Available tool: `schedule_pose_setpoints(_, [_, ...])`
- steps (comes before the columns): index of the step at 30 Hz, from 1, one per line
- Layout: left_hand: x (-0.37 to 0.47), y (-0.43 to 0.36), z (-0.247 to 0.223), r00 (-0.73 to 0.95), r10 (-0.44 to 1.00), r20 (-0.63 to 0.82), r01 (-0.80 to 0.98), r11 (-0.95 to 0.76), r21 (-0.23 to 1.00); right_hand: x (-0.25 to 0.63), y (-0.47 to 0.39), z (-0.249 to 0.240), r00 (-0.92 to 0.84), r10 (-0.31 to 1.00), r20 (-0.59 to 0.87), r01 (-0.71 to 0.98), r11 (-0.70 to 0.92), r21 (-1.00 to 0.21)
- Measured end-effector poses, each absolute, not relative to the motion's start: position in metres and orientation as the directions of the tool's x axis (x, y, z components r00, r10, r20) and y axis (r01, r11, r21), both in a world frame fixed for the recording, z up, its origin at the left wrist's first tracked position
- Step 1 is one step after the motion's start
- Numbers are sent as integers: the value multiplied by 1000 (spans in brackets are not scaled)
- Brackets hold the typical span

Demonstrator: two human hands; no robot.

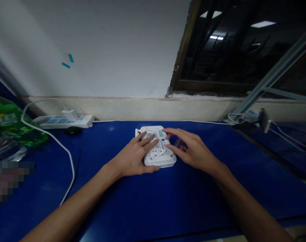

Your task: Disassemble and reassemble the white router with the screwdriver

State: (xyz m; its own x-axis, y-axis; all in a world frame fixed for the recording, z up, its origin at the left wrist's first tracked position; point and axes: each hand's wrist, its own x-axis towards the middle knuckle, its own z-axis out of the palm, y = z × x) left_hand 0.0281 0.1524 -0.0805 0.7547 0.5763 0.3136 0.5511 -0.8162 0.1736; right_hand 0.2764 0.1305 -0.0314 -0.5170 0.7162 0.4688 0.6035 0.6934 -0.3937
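Observation:
A white router-like device (156, 161) lies on the blue table with its perforated underside up. Labels and a small blue patch show on that face. My left hand (134, 155) rests over its left part, fingers spread flat across the top and thumb along the near edge. At the right edge is my right hand (193, 148), its index finger and thumb bent toward the device and a little apart. Its other fingers curl around a small see-through plastic piece (178, 142), mostly hidden in the palm.
A white power strip (86, 121) with a plugged-in charger (70, 114) sits at the back left, a black round object (73, 130) before it. Green bottles (13, 117) stand far left. A white cable (71, 161) crosses the table (142, 205). A metal frame (271, 75) rises right.

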Motion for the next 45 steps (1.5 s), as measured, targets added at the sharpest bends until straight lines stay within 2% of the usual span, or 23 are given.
schedule_pose_setpoints(16, [28, 152, -78, 740, 616, 271, 602, -786, 141, 277, 127, -28, -543, 715, 440, 559, 699, -446])
schedule_pose_setpoints(23, [29, 152, -78, 750, 602, 275, 588, -797, 139, 279, 128, -31, -500, 757, 420, 587, 653, -478])
schedule_pose_setpoints(29, [28, 152, -79, 749, 604, 274, 585, -796, 155, 279, 128, -30, -522, 731, 439, 589, 681, -435])
schedule_pose_setpoints(37, [29, 153, -79, 747, 600, 286, 569, -799, 192, 278, 127, -33, -533, 730, 428, 557, 683, -472])
schedule_pose_setpoints(45, [29, 151, -78, 753, 602, 266, 583, -797, 155, 279, 127, -32, -525, 746, 409, 581, 666, -468])
